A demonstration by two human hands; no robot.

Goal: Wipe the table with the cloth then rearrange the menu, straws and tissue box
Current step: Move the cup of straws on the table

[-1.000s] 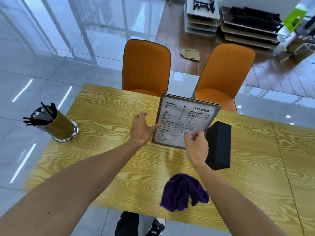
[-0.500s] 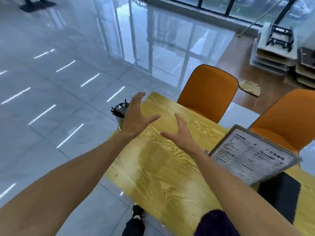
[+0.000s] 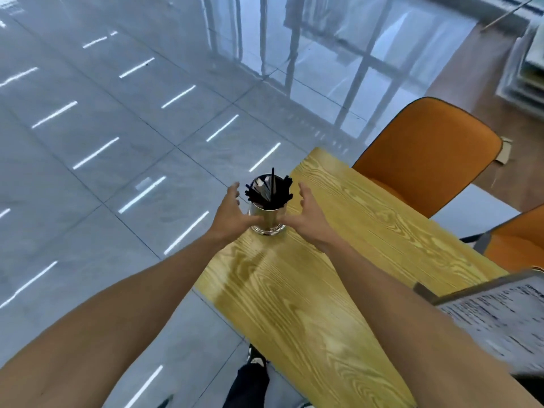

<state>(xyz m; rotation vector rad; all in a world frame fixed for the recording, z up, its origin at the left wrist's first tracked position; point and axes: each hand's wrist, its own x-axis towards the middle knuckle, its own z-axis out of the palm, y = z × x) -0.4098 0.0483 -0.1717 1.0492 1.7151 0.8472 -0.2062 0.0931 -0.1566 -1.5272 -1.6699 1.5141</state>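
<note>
A shiny metal cup of black straws (image 3: 268,201) stands at the far left corner of the yellow wooden table (image 3: 309,290). My left hand (image 3: 232,214) is at the cup's left side and my right hand (image 3: 307,216) at its right, fingers spread; both thumbs reach the cup's lower wall. The menu (image 3: 497,313) stands propped at the right edge of the view, blurred. The cloth is out of view, and only a dark sliver under the menu may be the tissue box.
Two orange chairs (image 3: 426,154) stand behind the table's far side. Glossy grey floor tiles (image 3: 117,128) lie just past the cup, close to the table's edge. My foot (image 3: 256,357) shows below the table's near edge.
My hands let go of the menu and swung left across the table. They now flank the straw cup, and my view has turned left with them.
</note>
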